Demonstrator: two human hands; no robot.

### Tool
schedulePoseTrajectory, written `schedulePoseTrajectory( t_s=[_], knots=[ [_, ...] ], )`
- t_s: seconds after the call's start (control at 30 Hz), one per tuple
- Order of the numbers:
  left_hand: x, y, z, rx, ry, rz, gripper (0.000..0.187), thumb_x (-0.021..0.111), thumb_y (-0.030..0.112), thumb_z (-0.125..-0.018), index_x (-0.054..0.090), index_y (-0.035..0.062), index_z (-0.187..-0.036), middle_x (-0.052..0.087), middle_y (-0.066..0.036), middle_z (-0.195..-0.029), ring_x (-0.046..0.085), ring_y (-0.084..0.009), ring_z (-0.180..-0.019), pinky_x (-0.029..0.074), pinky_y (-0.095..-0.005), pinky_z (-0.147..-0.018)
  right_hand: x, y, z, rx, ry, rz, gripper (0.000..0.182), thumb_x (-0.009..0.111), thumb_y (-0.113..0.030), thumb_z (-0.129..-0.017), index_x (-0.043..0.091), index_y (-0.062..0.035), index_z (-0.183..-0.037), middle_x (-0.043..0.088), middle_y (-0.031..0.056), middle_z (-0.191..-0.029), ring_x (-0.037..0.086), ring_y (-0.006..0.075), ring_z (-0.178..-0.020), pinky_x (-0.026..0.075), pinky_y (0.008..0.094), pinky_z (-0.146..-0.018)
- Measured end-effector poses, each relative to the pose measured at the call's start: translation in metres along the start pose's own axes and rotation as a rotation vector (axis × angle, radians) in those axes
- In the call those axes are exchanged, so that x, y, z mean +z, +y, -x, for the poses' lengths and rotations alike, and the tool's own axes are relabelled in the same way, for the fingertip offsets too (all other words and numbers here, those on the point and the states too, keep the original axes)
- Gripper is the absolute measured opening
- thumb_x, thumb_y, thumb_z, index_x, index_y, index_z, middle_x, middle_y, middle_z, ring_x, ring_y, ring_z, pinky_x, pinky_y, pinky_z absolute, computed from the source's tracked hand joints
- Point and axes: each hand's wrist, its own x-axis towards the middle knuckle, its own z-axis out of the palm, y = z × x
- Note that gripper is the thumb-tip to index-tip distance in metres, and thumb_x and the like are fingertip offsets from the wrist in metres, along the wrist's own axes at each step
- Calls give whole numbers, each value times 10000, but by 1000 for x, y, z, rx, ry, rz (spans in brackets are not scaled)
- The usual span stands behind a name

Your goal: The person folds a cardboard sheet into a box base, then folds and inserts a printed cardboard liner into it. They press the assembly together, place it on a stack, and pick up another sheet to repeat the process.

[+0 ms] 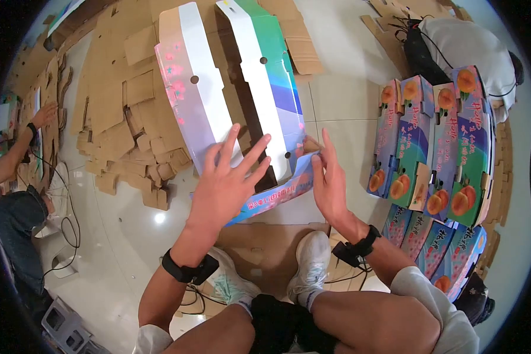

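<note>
A partly folded, printed cardboard box stands in front of me, its long middle opening showing brown inside. White flaps run along both sides of the opening. My left hand lies over the near left part of the box, fingers spread, with nothing held. At the near right corner, my right hand has its thumb on the blue edge of the box and its fingers raised, apart from the thumb. The near wall bears pink and blue print with lettering.
Flattened brown cardboard is piled at the left. Printed boxes stand stacked at the right. One person is at the upper right; another person's hand is at the far left. Cables and a grey plastic stool lie at lower left.
</note>
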Motion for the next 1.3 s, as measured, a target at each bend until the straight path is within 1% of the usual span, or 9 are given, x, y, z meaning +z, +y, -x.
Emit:
schedulePoseTrajectory(
  t_s=[0.07,0.17,0.67,0.77,0.9,1.0,1.13,1.17,1.3],
  knots=[
    [7,3,-3,16,2,-65,533,756,117,-819,695,204,-1341,442,1,-1649,298,-416,-1557,387,-569,-1141,11,22,1,-167,160,125,406,530,-112,-1097,483,-1,-1485,714,207,-1075,707,310,-954,569,392,-832],
    [9,7,-5,14,-34,-115,541,721,82,-819,696,203,-1345,455,-2,-1642,302,-425,-1555,378,-582,-1153,-2,17,8,188,-35,73,341,580,-130,-1086,524,14,-1390,721,146,-952,701,278,-859,569,392,-803],
    [16,-4,-6,95,-66,-53,560,774,159,-792,720,237,-1343,474,5,-1628,330,-384,-1551,316,-565,-1225,-22,28,-38,218,-217,-148,332,731,-206,-1009,650,17,-1241,742,112,-878,663,136,-782,539,306,-702],
    [18,-7,-5,106,-18,-13,551,765,135,-784,723,228,-1326,481,9,-1625,352,-381,-1542,319,-553,-1223,-36,40,-71,249,-387,212,397,772,-292,-979,667,8,-1217,754,134,-970,685,164,-855,548,308,-762],
    [30,-15,6,67,182,118,479,748,89,-799,725,164,-1272,544,-51,-1553,441,-373,-1483,351,-531,-1197,-25,56,-85,240,-453,-78,508,772,-324,-977,627,1,-1340,724,152,-1157,672,196,-1013,538,327,-882],
    [44,-15,48,-391,486,243,378,672,71,-938,662,97,-1315,600,-80,-1456,518,-337,-1408,398,-475,-1161,-19,53,-73,257,-455,-328,582,737,-340,-1004,559,-26,-1460,690,149,-1261,648,212,-1108,525,352,-955],
    [84,-6,102,-1311,746,1619,393,502,122,-1083,517,43,-1468,597,-112,-1419,529,-252,-1380,416,-400,-1156,-20,28,-48,433,-532,-368,604,648,-348,-1063,459,-62,-1561,650,133,-1348,615,210,-1201,515,387,-1033],
    [89,-6,111,-1409,770,1983,431,488,130,-1085,488,37,-1505,587,-125,-1434,524,-247,-1385,407,-396,-1169,-21,25,-43,460,-561,-341,595,624,-347,-1078,442,-69,-1572,639,130,-1367,605,207,-1225,512,394,-1050],
    [81,1,119,-1190,457,1708,472,501,154,-1083,458,38,-1538,567,-137,-1459,545,-226,-1358,407,-387,-1176,-13,41,-20,488,-575,-413,570,577,-326,-1105,411,-68,-1585,608,129,-1410,580,205,-1268,501,403,-1078]
  ],
)
